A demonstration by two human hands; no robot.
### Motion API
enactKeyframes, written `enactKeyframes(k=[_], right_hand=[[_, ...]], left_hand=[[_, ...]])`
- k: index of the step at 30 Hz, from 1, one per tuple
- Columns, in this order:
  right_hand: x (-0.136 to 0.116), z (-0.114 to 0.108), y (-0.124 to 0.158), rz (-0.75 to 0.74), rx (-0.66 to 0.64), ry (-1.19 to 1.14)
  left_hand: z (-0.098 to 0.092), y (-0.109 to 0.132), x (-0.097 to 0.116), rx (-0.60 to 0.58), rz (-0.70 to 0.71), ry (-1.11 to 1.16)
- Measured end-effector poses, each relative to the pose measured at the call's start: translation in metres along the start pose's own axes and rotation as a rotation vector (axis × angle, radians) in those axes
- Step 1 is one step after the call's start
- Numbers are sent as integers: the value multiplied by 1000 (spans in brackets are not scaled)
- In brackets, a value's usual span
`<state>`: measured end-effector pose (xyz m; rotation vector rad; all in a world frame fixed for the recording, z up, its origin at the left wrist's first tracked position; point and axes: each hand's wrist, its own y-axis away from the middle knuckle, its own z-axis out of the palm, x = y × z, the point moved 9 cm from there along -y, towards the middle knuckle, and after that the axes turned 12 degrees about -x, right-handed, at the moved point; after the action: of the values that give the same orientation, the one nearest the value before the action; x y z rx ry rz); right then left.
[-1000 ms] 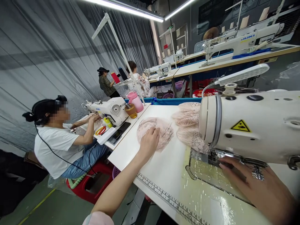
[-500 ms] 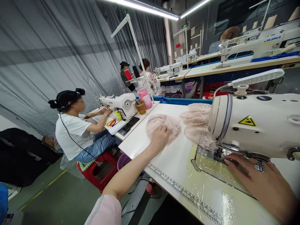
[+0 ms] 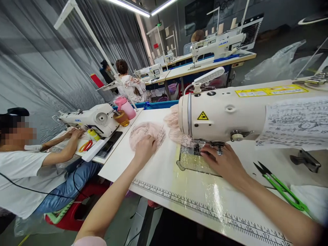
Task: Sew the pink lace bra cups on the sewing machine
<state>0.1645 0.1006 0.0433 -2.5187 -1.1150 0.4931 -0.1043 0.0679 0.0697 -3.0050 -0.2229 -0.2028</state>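
Observation:
My left hand (image 3: pixel 145 148) rests on a round, gathered piece of pale pink lace fabric (image 3: pixel 137 131), its fingers curled down and closed on the cloth. More of the pink lace (image 3: pixel 176 131) lies in folds behind the sewing machine's head (image 3: pixel 225 112), which hides part of it. Beside the presser foot (image 3: pixel 196 147) is my right hand (image 3: pixel 224 162), thumb and fingers drawn together close to the needle area. The machine partly covers those fingertips, and whatever is between them is too small to make out.
Green-handled scissors (image 3: pixel 282 188) lie right of my right forearm. A printed ruler (image 3: pixel 205 208) runs along the table's front edge. To the left, a co-worker (image 3: pixel 33 164) sits at another sewing machine (image 3: pixel 89 118), near a phone (image 3: pixel 109 143), a cup (image 3: pixel 121 118) and a pink jug (image 3: pixel 125 106).
The view has swung right, bringing the scissors and the papers on the machine into sight. Both hands stay at nearly the same places on the lace and by the presser foot.

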Motion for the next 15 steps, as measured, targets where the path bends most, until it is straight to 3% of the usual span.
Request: enactKeyframes(k=[10,15], right_hand=[[2,6,0,11,-13,-10],[2,4,1,7,-5,-14]], left_hand=[[-23,-6,-42,79,-72,545],[-55,-3,-86,266,-158,832]])
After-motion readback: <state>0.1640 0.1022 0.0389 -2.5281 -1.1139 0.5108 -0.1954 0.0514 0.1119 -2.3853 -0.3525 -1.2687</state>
